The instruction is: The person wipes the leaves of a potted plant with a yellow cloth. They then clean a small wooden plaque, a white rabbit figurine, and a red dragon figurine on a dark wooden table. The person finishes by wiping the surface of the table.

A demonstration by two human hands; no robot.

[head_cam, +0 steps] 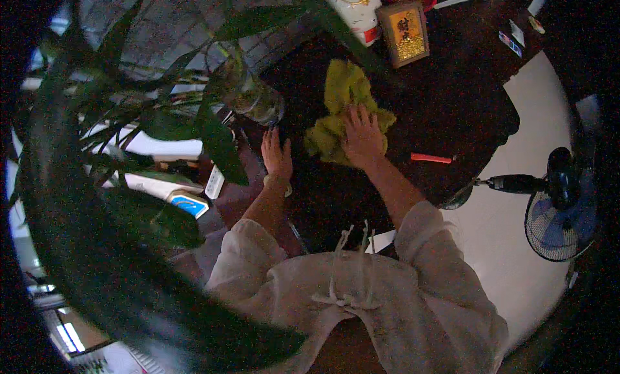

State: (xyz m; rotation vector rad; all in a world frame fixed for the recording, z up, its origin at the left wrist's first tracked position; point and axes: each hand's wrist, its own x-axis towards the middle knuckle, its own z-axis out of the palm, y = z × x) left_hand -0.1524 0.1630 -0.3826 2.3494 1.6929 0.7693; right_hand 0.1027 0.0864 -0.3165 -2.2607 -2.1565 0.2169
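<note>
My right hand [363, 139] lies flat, fingers a little spread, on top of a rumpled yellow-green cloth [345, 81]. The cloth is spread over a dark tabletop [455, 98]. Near the table's left edge is my left hand [277, 154], palm down, thumb apart, holding nothing. Its fingertips reach the base of a clear glass vase [259, 103] with green plant stems in it; whether they touch is hard to tell. A pale bracelet [287, 187] circles the left wrist. To the right of the cloth rests a slim red object [431, 158], perhaps a handle.
Large plant leaves [223, 146] hang across the left side. At the back stand a white figurine [356, 11] and a wooden frame [425, 30] with gold-coloured contents. A black electric fan [557, 224] is at right. A white power strip [214, 182] lies left of the table.
</note>
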